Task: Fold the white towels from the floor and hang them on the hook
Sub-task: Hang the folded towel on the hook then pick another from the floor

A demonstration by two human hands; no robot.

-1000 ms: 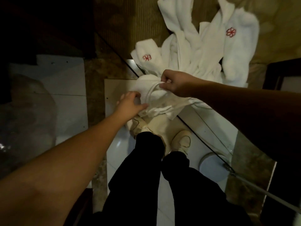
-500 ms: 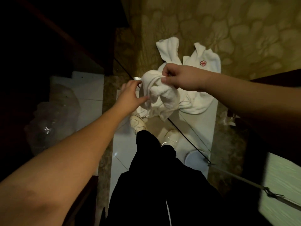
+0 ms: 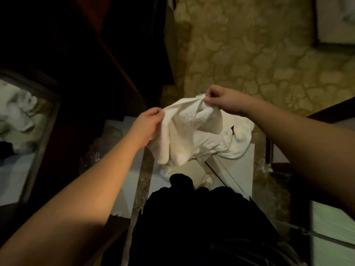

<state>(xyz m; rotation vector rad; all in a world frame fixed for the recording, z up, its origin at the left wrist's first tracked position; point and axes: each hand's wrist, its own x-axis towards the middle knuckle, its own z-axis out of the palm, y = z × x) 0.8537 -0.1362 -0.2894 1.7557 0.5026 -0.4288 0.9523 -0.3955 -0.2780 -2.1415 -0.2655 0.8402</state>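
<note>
Left hand (image 3: pixel 147 122): pinches the towel's (image 3: pixel 180 131) left edge, fingers curled.
Right hand (image 3: pixel 221 98): pinches the top edge, thumb and fingers closed on cloth.
Towel: white, bunched, held up between both hands, hanging below them.
Second towel (image 3: pixel 236 143): on the floor (image 3: pixel 240 54), under the right forearm.
Shoes (image 3: pixel 208 179): pale, below the hanging cloth.

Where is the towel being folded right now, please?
In the head view's centre, the white towel hangs between the left hand and right hand, above the shoes.
</note>
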